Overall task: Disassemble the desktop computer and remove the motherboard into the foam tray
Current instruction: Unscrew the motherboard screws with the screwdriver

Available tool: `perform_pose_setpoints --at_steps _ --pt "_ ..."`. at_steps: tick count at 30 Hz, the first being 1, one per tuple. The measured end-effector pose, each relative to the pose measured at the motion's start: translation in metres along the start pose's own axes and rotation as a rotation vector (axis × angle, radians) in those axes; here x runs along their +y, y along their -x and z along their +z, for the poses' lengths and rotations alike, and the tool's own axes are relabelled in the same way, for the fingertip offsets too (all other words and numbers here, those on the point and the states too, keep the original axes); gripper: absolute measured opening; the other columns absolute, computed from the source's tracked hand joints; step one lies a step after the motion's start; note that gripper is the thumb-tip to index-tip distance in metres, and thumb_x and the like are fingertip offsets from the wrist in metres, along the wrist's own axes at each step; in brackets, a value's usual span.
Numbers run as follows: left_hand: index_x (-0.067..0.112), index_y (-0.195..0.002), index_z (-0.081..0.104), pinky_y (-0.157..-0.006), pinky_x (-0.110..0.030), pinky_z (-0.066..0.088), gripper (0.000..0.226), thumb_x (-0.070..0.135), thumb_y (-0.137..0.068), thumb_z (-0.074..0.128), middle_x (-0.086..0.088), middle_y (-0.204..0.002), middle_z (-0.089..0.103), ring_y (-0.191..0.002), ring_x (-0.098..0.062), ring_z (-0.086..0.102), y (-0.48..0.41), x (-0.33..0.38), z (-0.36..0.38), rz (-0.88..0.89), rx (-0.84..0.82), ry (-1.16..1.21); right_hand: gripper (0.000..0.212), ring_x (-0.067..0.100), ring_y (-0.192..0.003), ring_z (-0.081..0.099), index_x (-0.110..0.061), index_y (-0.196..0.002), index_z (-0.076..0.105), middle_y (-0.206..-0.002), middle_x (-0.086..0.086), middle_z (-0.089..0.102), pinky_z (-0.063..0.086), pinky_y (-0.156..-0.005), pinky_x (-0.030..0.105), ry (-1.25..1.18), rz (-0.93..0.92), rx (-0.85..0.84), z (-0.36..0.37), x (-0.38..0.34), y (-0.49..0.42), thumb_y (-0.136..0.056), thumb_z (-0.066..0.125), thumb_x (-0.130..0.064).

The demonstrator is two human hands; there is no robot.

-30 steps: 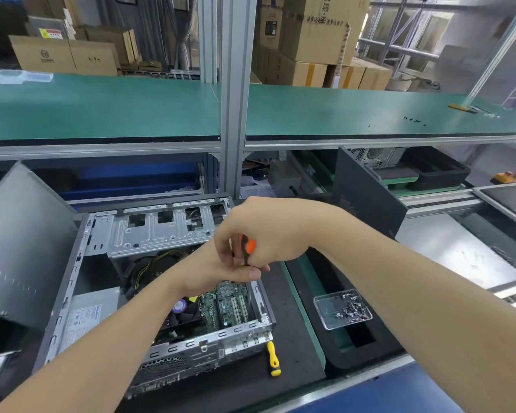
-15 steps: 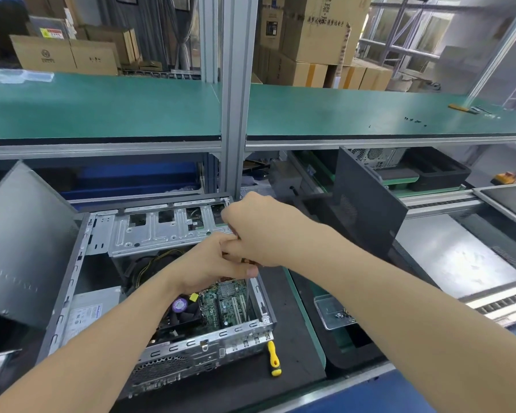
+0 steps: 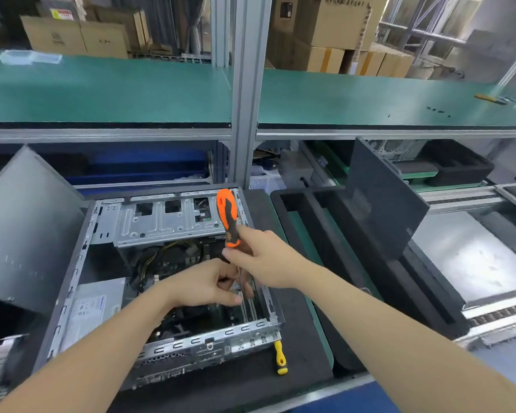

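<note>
The open desktop case (image 3: 108,263) lies on its side on a black mat. Its green motherboard (image 3: 230,315) shows inside, partly hidden by my hands. My right hand (image 3: 262,257) grips an orange-and-black screwdriver (image 3: 227,217) low on the handle, which stands upright with its shaft running down into the case. My left hand (image 3: 209,283) sits just below, fingers curled around the shaft near the board. The tip is hidden. The black foam tray (image 3: 319,231) lies to the right of the case.
A yellow-handled screwdriver (image 3: 280,357) lies on the mat by the case's front corner. The removed dark side panel (image 3: 382,198) leans in the foam tray. The silver power supply (image 3: 90,311) sits in the case's left. A green shelf (image 3: 102,90) overhangs the bench.
My right hand slid down off the top of the screwdriver handle, so the orange handle now stands exposed above it. Both hands moved lower into the case.
</note>
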State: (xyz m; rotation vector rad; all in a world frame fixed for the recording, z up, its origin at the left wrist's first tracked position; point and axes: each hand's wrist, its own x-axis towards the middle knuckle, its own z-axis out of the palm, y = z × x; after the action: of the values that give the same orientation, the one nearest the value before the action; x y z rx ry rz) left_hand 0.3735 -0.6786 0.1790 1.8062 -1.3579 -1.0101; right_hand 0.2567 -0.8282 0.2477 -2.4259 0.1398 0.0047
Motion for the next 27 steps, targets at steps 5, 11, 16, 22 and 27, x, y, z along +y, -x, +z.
perform_pose_setpoints --at_steps 5,11,16,22,27 --pt "0.055 -0.069 0.062 -0.05 -0.02 0.027 0.037 0.024 -0.089 0.068 0.014 -0.051 0.044 -0.049 -0.009 0.039 -0.006 -0.017 0.007 -0.076 0.155 -0.202 0.026 0.011 -0.05 0.055 -0.038 -0.084 0.038 -0.062 -0.004 0.061 0.041 -0.053 0.034 -0.041 0.013 0.07 0.021 0.012 -0.018 -0.109 0.047 -0.04" --pt "0.046 -0.09 0.075 -0.049 -0.016 0.033 0.027 0.022 -0.089 0.063 0.012 -0.05 0.047 -0.047 -0.009 0.041 -0.007 -0.036 0.007 -0.111 0.193 -0.174 0.026 0.022 -0.056 0.063 -0.012 -0.104 0.046 -0.07 0.006 0.071 0.055 -0.065 0.047 -0.079 0.02 0.072 0.017 0.02 -0.037 -0.11 0.042 -0.037" --pt "0.044 -0.097 0.075 -0.054 -0.018 0.031 0.023 0.022 -0.092 0.067 0.011 -0.046 0.039 -0.046 -0.008 0.033 -0.006 -0.046 0.002 -0.117 0.136 -0.092 0.024 0.021 -0.045 0.062 -0.015 -0.1 0.041 -0.067 0.001 0.072 0.05 -0.048 0.033 -0.154 -0.022 0.177 -0.01 0.021 -0.052 -0.11 0.04 -0.036" --pt "0.045 -0.102 0.074 -0.09 -0.002 0.034 0.019 0.033 -0.088 0.078 0.043 -0.104 0.035 -0.098 0.02 0.047 -0.002 -0.043 0.001 -0.066 0.062 -0.106 0.024 0.027 -0.045 0.063 -0.012 -0.105 0.043 -0.068 0.004 0.073 0.044 -0.043 0.022 -0.268 -0.008 0.276 -0.029 0.022 -0.067 -0.111 0.038 -0.035" --pt "0.041 -0.099 0.075 -0.054 -0.004 0.038 0.024 0.051 -0.08 0.084 0.04 -0.069 0.06 -0.065 0.011 0.059 -0.005 -0.043 0.004 -0.143 0.103 -0.182 0.023 0.029 -0.047 0.064 -0.015 -0.105 0.044 -0.069 0.005 0.073 0.044 -0.041 0.025 -0.323 -0.017 0.314 -0.035 0.02 -0.07 -0.111 0.038 -0.036"
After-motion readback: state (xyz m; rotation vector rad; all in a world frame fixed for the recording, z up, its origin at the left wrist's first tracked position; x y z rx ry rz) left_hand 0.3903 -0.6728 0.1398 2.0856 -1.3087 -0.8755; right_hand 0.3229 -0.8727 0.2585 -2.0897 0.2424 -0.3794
